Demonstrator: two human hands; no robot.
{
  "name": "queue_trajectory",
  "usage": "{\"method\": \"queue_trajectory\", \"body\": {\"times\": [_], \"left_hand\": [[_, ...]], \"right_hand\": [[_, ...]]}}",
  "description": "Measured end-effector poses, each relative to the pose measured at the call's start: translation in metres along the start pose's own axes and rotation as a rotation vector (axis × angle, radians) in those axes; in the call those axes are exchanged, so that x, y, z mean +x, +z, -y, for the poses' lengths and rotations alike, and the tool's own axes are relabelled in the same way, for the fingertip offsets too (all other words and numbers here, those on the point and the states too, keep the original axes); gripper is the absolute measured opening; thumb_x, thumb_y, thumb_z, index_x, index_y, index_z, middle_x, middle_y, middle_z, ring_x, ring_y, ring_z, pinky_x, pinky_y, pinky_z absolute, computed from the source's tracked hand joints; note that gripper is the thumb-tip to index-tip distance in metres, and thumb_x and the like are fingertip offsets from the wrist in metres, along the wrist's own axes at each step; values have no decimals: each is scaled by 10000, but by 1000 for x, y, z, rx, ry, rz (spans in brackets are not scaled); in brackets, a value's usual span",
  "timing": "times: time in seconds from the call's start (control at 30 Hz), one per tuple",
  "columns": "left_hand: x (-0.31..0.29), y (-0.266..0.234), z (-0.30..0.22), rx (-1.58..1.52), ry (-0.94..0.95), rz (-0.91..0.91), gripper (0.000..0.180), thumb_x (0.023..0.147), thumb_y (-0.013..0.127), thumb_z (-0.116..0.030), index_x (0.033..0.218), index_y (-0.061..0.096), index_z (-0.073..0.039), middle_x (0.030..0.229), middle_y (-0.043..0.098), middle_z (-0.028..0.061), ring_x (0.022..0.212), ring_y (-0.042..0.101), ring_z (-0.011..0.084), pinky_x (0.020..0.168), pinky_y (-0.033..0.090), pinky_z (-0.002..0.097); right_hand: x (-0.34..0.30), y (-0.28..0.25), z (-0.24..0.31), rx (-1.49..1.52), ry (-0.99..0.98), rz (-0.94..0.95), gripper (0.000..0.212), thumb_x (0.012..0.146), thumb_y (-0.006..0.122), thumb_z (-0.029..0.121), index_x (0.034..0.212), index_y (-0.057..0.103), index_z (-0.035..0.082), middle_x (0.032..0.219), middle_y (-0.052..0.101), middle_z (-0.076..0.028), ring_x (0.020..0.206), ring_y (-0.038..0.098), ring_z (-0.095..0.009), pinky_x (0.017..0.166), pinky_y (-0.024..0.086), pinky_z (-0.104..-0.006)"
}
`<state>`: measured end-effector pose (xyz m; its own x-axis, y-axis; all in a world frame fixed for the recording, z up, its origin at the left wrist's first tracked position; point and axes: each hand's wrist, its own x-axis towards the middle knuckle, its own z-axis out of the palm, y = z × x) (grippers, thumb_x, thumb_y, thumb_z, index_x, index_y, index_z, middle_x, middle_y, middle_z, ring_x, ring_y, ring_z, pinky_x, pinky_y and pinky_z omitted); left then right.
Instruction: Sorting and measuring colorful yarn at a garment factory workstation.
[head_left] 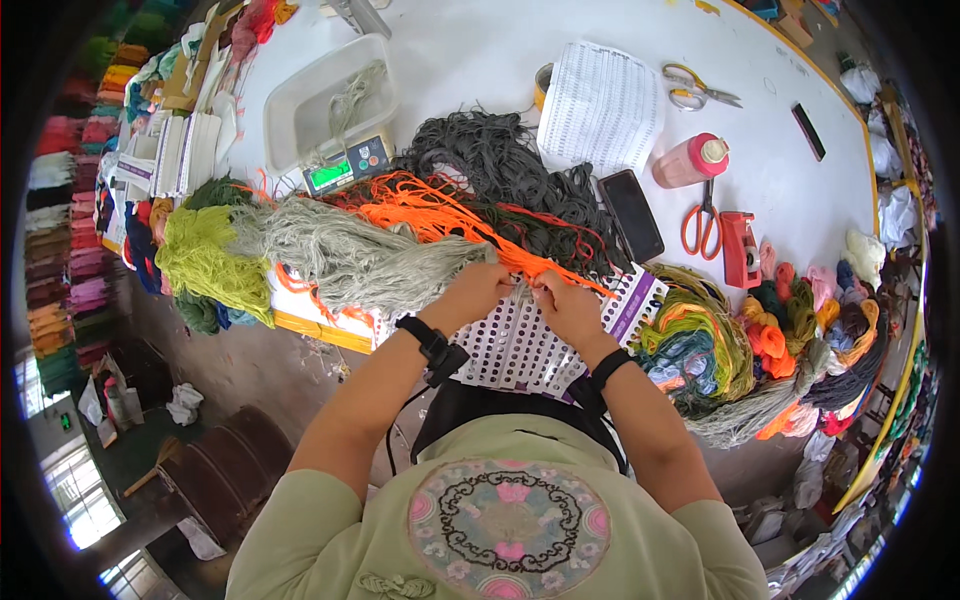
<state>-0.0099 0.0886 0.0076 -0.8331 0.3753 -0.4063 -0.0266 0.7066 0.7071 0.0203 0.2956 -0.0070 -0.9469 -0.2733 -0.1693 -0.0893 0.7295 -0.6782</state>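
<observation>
**Both hands bent inward over the perforated card, fingertips nearly meeting at the orange yarn**

Your left hand (480, 291) comes in from near left, knuckles up, fingers curled in at the end of a grey yarn bundle (340, 257); cannot tell what, if anything, it grips. Your right hand (570, 308) angles in from near right, thumb and forefinger pinched on the orange yarn (430, 212), which runs from far left down to your fingers and on past them to the right. Elbows out, forearms converging. Black strapped device (432, 342) on the left wrist, black band (610, 368) on the right.

Perforated card (515, 340) lies under and near of both hands, reaching over the table's near edge toward your lap.

Crowding the work: grey bundle tight against your left hand, lime yarn (210, 255) beyond it; charcoal yarn (490, 150) heaped on the far side. Phone (632, 215) just far-right of your right hand; multicoloured skeins (700, 345) to the right.

Farther out on the white table (470, 50): scale (345, 167) and clear tub (282, 110) far left; printed sheet (605, 105) far; pink bottle (683, 164), orange-handled scissors (702, 228) and red tape dispenser (738, 250) on the right.
</observation>
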Motion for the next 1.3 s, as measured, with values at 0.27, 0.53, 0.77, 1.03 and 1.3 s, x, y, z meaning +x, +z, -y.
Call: {"method": "queue_trajectory", "body": {"times": [0.27, 0.53, 0.77, 1.03, 1.3], "left_hand": [[-19, -28, 4, 3, -30, -12, 146, 835, 655, -153, 831, 641, -7, 746, 645, 150, 680, 627, 301, 629, 473, 378], [-13, -12, 7, -59, -136, 182, 303, 831, 703, -292, 1014, 692, -50, 815, 682, 76, 748, 639, 185, 710, 489, 312], [4, 11, -6, -114, -98, 113, 343, 809, 715, -305, 1048, 706, -59, 769, 652, 118, 655, 610, 220, 634, 468, 337], [3, 16, 1, -206, -91, 78, 307, 830, 680, -252, 1048, 700, -36, 674, 611, 116, 559, 578, 217, 568, 458, 347], [-11, -18, -2, 207, 28, -5, 190, 832, 644, -234, 935, 700, -85, 748, 647, 119, 681, 623, 266, 618, 469, 369]], "right_hand": [[1, 6, -5, -65, -37, -51, 70, 912, 558, 249, 943, 579, 189, 644, 622, -82, 588, 629, -312, 518, 473, -434], [1, 5, -4, -16, 17, -12, 72, 897, 582, 222, 948, 598, 173, 695, 642, -84, 650, 647, -308, 566, 488, -427], [-5, 1, -6, 6, -81, -9, 136, 887, 563, 224, 997, 592, 149, 754, 674, -81, 669, 664, -292, 582, 499, -431], [5, 24, 2, -398, -203, -6, 221, 817, 636, 240, 870, 556, 41, 635, 629, -98, 596, 655, -246, 508, 503, -375], [3, 22, -7, -171, -192, -136, 97, 877, 575, 209, 864, 557, 115, 617, 610, -70, 553, 620, -249, 485, 459, -389]]}}
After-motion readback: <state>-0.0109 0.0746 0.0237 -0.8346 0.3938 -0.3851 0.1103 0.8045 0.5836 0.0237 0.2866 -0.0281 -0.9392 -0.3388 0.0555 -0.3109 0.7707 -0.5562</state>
